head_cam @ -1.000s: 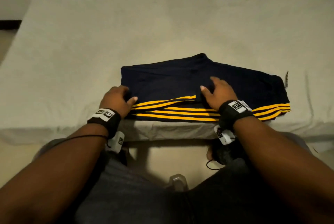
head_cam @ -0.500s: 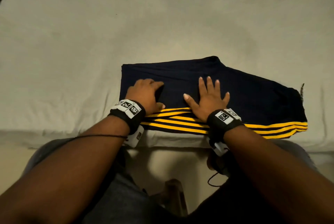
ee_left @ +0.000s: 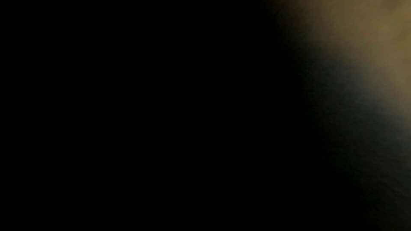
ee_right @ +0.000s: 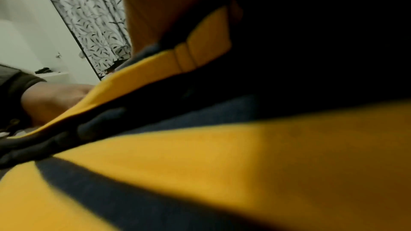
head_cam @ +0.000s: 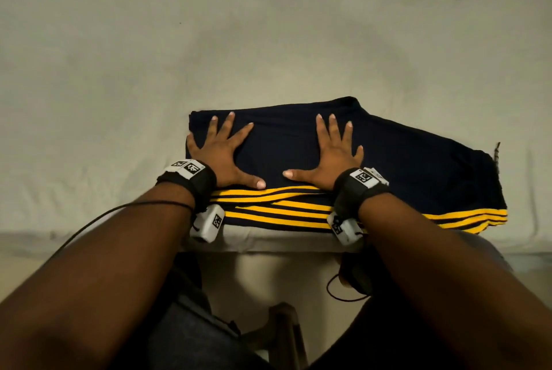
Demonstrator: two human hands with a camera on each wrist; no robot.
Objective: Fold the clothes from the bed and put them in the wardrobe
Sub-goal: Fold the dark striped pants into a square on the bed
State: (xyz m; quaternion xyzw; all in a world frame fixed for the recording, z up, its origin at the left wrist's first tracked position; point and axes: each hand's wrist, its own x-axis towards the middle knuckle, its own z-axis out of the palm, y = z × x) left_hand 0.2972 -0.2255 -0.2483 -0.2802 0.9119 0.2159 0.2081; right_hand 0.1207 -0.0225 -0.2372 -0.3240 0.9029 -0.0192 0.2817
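1. Both hands have flattened out since the earlier frames: the left hand [head_cam: 222, 151], curled at the garment's left end a second ago, now lies with fingers spread on the cloth, and the right hand [head_cam: 328, 154] lies spread beside it, the thumbs pointing toward each other.
2. Judging by this, the fold is made and is being pressed smooth; carrying to the wardrobe is not yet begun.
3. At the lower middle of the head view, the navy garment [head_cam: 403, 166] lies folded at the near edge of the bed [head_cam: 119, 86], its yellow stripes [head_cam: 277, 211] along the side nearest the person.
4. Its long axis runs left to right across the frame, the right end dipping slightly lower.
5. Beyond it, bare sheet fills the upper frame.
6. Left wrist view is almost wholly dark.
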